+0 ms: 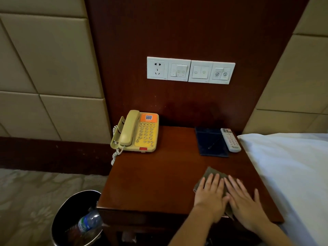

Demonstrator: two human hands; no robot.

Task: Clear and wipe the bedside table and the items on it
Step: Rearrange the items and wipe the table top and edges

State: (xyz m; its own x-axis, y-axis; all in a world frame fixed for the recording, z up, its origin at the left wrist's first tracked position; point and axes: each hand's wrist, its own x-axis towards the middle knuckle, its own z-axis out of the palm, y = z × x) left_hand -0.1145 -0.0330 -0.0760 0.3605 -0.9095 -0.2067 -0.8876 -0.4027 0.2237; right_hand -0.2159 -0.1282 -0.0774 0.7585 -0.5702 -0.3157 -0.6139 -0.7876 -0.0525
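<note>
A dark wooden bedside table (159,174) fills the middle of the view. Near its front right, a grey-brown cloth (213,173) lies flat on the top. My left hand (210,196) and my right hand (246,205) both press flat on the cloth, fingers spread, side by side. A beige and yellow telephone (137,133) stands at the back left corner. A dark blue notepad holder (211,142) with a pen lies at the back right, and a white remote control (230,140) lies just right of it.
A bed with white sheets (292,166) borders the table on the right. A dark waste bin (76,219) holding a plastic bottle (88,222) stands on the carpet at the front left. White wall switches and a socket (190,70) sit above the table.
</note>
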